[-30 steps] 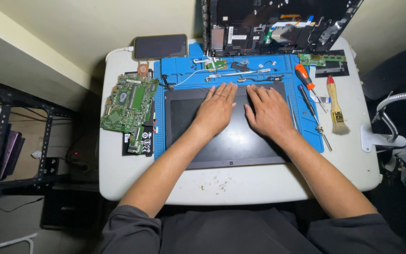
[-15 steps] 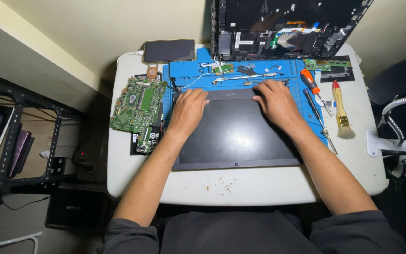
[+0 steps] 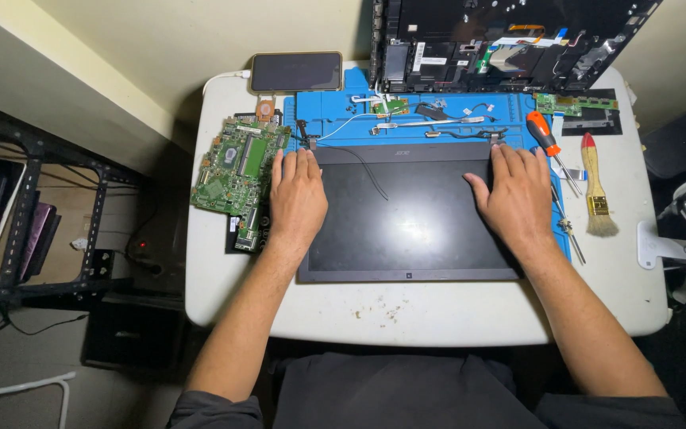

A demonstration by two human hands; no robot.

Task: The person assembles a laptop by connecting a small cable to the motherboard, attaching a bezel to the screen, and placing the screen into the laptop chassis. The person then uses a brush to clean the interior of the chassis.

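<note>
White rounded tabletop (image 3: 438,314) carries a blue rubber work mat (image 3: 343,107), and on it lies a flat black laptop screen panel (image 3: 406,214). Left hand (image 3: 297,199) presses its left edge, right hand (image 3: 516,199) its right edge, fingers flat and spread, gripping nothing. Green circuit board (image 3: 236,171) lies left; orange-handled screwdriver (image 3: 545,135) right.
</note>
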